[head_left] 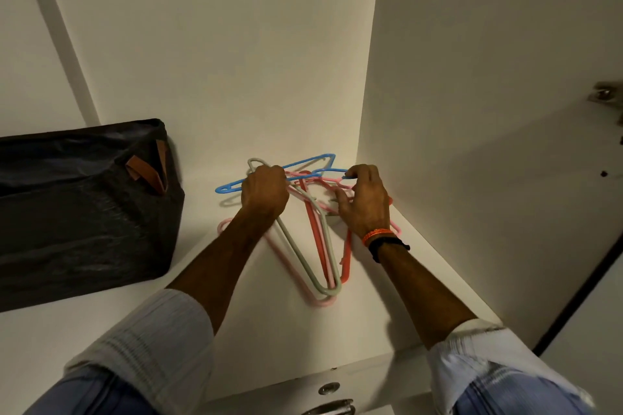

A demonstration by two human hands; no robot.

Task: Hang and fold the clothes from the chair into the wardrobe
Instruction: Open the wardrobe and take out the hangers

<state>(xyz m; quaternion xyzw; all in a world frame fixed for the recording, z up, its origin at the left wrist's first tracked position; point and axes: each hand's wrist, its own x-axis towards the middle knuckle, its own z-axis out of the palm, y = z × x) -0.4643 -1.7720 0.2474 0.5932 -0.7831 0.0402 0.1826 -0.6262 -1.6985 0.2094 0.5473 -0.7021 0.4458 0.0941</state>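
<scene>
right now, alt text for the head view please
Two hands sort tangled plastic hangers on a white wardrobe shelf: the left hand grips a grey hanger, the right hand pinches a blue hanger. A dark fabric storage bag sits left.

- On the shelf [387, 307], toward its right rear corner: a pile of hangers [313, 246], overlapping one another.
- Left of the hangers, apart from them, also on the shelf: a bag [84, 212], standing against the back wall.
- Right of the hangers, close by: the side panel [472, 111] of the wardrobe.
- Above the pile's far end: both hands, left hand [264, 190] on the left part, right hand [365, 202] on the right part, nearest the corner.
- Far right, on the side panel: a hinge [606, 96].
- Below the shelf's front edge, near the bottom: metal fittings [332, 397].
</scene>
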